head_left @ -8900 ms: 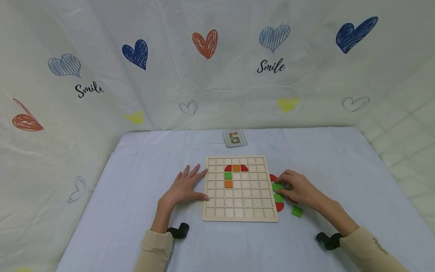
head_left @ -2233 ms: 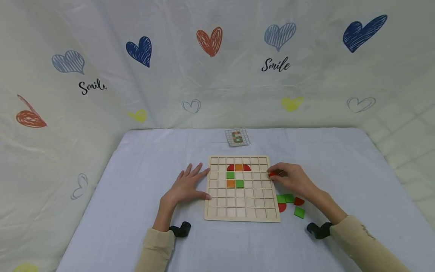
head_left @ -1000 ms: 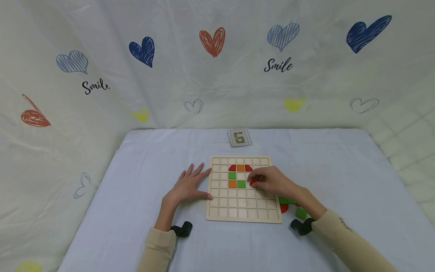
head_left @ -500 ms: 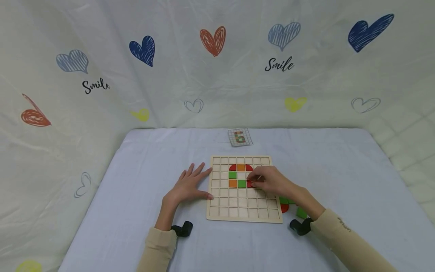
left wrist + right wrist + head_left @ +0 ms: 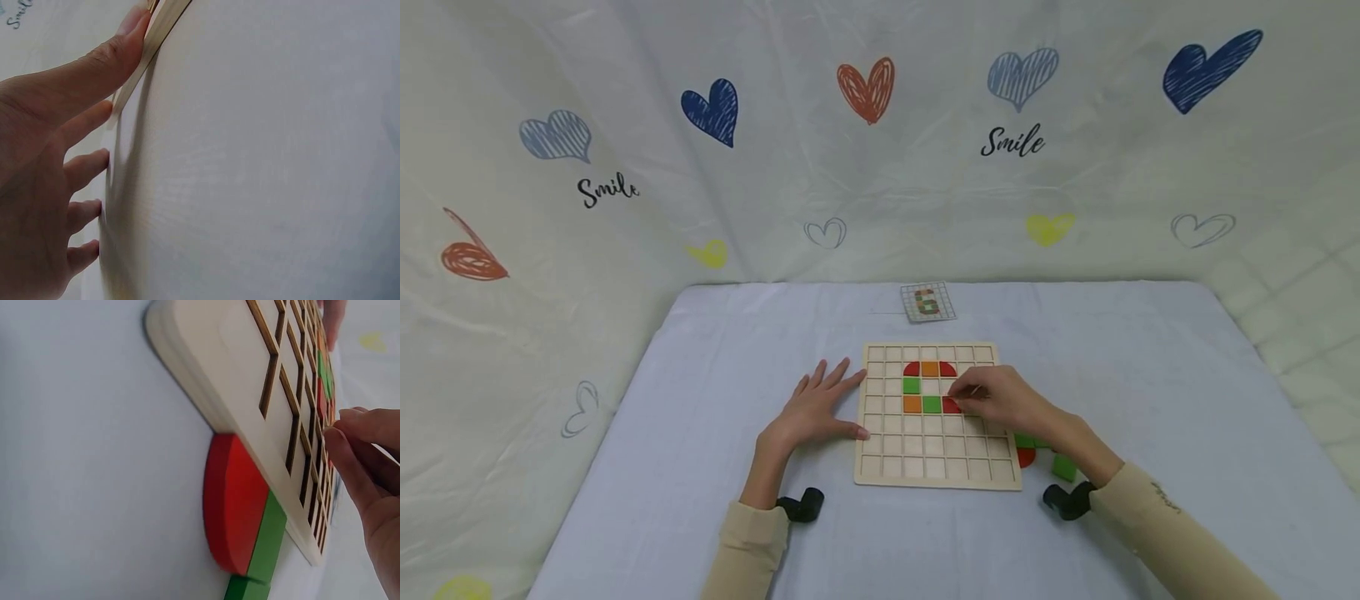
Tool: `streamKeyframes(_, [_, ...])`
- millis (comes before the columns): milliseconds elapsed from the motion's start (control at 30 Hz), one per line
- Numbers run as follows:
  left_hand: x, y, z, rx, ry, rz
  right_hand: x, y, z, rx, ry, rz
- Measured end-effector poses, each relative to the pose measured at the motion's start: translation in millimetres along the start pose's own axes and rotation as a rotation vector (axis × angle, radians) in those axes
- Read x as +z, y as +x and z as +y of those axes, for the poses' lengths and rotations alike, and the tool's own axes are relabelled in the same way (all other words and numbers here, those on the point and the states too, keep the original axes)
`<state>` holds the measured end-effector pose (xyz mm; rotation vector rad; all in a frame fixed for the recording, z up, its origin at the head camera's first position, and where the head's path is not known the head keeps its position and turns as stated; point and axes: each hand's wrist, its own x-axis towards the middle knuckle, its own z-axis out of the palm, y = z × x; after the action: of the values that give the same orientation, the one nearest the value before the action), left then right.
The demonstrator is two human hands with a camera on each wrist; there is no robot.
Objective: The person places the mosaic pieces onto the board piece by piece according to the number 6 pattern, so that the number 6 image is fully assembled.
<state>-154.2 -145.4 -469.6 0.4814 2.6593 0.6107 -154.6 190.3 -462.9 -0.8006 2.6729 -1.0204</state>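
Observation:
The wooden grid board (image 5: pixel 934 450) carries several colored tiles. My left hand (image 5: pixel 811 412) lies spread on the white cloth, thumb and a fingertip against the board's left edge; the left wrist view shows the thumb (image 5: pixel 112 59) at that edge. Over the board, my right hand (image 5: pixel 1000 396) has its fingertips right at the upper right of a red rounded tile (image 5: pixel 951 406), which sits in a cell beside a green square tile (image 5: pixel 932 405). In the right wrist view, thumb and finger tips come close together with no tile visible between them. An orange tile (image 5: pixel 912 405) completes that row.
Loose tiles lie by the board's right edge, partly under the right forearm: a red rounded one (image 5: pixel 240 506), a green one (image 5: pixel 269 531) and another green square (image 5: pixel 1064 467). A pattern card (image 5: pixel 928 302) rests behind the board. A printed cloth backdrop (image 5: pixel 760 208) rises behind the table.
My right hand took green and red tiles from beside the board. Both now sit in cells right of the lower orange tile. The fingers have lifted slightly off the red one; the left hand stays.

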Motion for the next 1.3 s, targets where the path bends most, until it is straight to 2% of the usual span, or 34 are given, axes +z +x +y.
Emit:
streamKeyframes(267, [-0.3,-0.4,0.0,0.003,-0.003,0.001,-13.6,-16.1,5.7,0.022,-0.019,0.031])
streamKeyframes(867, [0.6,-0.7,1.4,0.000,0.009,-0.002,-29.8,-56.5,19.4,0.076,-0.082,0.071])
streamKeyframes(1300, [2.3,1.9,1.1,-0.014,0.013,-0.010,-40.0,-85.9,30.0,0.025,-0.155,0.081])
